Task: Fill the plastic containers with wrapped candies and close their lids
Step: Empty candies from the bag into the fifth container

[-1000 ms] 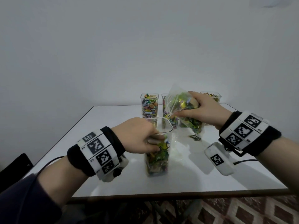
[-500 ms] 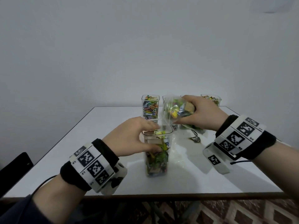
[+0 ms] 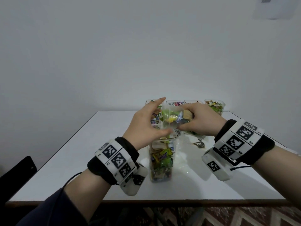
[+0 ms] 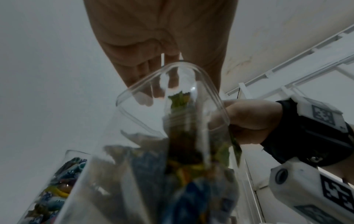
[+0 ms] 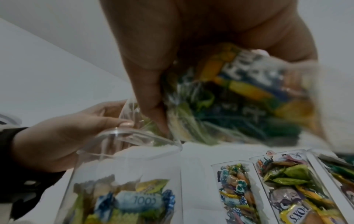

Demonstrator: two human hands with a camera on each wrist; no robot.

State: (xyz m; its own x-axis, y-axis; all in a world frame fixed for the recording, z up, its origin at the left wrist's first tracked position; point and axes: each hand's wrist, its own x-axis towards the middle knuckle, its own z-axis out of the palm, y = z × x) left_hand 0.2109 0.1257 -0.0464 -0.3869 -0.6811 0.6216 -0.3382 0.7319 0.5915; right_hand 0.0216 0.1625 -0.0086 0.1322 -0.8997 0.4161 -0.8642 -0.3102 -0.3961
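Observation:
A tall clear container (image 3: 161,160), open and partly filled with wrapped candies, stands on the white table (image 3: 81,152) in front of me. My right hand (image 3: 187,119) grips a clear bag of candies (image 3: 172,117), tipped sideways, its mouth just above the container's rim. My left hand (image 3: 162,116) is off the container and spread at the bag's mouth, thumb against the lower edge, index finger straight above. In the right wrist view the bag (image 5: 239,97) hangs over the container (image 5: 124,174). The left wrist view looks up through the rim (image 4: 172,106).
Several open containers full of candies (image 3: 215,106) stand in a row along the table's far edge, also seen in the right wrist view (image 5: 235,189). A small dark object (image 3: 199,144) lies right of the near container. A dark chair (image 3: 16,173) stands at the left.
My left hand let go of the container's side and rose to the bag's mouth. My right hand brought the bag down and left, tipping it over the container's opening.

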